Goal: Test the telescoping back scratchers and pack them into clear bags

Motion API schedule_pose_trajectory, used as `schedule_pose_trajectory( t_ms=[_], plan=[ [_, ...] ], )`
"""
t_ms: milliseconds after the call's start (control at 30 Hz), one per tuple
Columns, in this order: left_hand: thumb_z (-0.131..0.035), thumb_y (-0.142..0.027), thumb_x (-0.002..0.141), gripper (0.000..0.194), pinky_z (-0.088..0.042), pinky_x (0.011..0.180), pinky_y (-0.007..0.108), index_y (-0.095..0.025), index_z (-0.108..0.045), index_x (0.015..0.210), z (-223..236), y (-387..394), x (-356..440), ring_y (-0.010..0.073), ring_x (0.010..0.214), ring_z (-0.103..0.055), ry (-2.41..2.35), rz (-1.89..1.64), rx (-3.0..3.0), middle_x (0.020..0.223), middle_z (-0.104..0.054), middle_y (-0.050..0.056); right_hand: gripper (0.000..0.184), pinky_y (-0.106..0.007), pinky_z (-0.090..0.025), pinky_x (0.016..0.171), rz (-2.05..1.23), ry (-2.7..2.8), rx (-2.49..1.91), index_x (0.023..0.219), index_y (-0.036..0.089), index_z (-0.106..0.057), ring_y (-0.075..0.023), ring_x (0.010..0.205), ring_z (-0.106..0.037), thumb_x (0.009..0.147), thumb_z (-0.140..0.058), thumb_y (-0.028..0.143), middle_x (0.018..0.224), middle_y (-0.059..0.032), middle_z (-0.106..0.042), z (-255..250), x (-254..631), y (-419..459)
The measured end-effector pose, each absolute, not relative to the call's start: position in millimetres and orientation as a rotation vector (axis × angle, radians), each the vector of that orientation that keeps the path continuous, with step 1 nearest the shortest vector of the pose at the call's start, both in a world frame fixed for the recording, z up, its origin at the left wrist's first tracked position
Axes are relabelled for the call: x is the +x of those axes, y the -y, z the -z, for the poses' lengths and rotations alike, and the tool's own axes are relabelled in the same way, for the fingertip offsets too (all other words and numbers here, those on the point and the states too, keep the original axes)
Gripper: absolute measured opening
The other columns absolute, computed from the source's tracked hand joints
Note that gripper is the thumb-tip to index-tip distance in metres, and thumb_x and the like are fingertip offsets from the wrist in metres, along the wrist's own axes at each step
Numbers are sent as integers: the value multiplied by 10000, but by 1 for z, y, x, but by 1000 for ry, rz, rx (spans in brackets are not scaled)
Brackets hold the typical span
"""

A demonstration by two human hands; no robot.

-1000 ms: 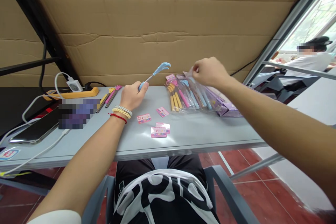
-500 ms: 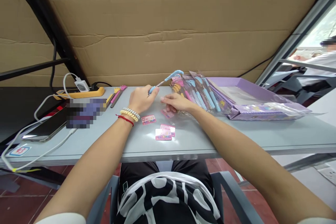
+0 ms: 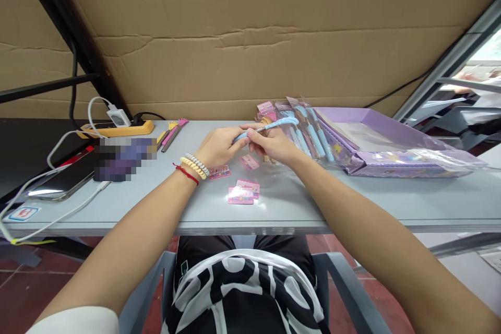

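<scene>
A light-blue back scratcher [image 3: 285,121] with a metal shaft points to the right above the table. My left hand [image 3: 221,147] is closed around its blue handle. My right hand [image 3: 273,144] meets it there, its fingers closed on the shaft just beyond the handle. On the table below lie small pink cards: one [image 3: 249,162] under the hands, another [image 3: 219,172] by my left wrist and an overlapping pair [image 3: 240,195] nearer the front edge. Several back scratchers in clear sleeves [image 3: 316,135] are heaped beyond my right hand.
A purple box [image 3: 407,164] stands on the right, with clear plastic over it. Unwrapped yellow and pink back scratchers [image 3: 173,134] lie at the back left. Further left are a phone [image 3: 64,175], white cables and a yellow power strip [image 3: 143,128]. Cardboard [image 3: 250,36] walls the back.
My right hand has risen from the cards and closed on the back scratcher's shaft. The back scratcher has moved right and lower, and my left hand has shifted right with it.
</scene>
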State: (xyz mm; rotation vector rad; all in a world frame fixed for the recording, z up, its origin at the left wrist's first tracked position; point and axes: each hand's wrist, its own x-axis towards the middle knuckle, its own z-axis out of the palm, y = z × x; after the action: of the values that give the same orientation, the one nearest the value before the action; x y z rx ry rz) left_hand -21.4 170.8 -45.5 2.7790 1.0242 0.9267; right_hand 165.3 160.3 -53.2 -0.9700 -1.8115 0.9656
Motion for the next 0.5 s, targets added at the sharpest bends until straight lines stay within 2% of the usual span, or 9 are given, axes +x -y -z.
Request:
schedule_pose_trajectory(
  t_ms=[133,333,500],
  plan=[
    [-367,-463,944,392,-342,622,258,-187,-635,868,44,-170,-22,131,663,-534,-1022,-941,2747,783,-651,9,516,-187,-337,416,-1011,1702,-923,1078,151,-658,-54,452,-460,815,-568,585,584,25,-567,52,160,-161],
    [-330,-512,933,443,-275,533,275,-195,-583,756,43,-170,-22,133,532,-441,-1291,-890,2673,586,-530,-9,516,-189,-271,332,-1062,1370,-834,830,131,-634,-63,411,-484,724,-636,637,598,-11,-606,40,164,-164],
    [-296,-545,931,473,-269,520,281,-199,-557,741,43,-170,-23,138,508,-430,-1321,-873,2674,558,-505,-9,462,-183,-293,338,-1080,1440,-794,832,148,-612,-56,421,-484,645,-750,547,626,11,-605,40,167,-162]
  ],
)
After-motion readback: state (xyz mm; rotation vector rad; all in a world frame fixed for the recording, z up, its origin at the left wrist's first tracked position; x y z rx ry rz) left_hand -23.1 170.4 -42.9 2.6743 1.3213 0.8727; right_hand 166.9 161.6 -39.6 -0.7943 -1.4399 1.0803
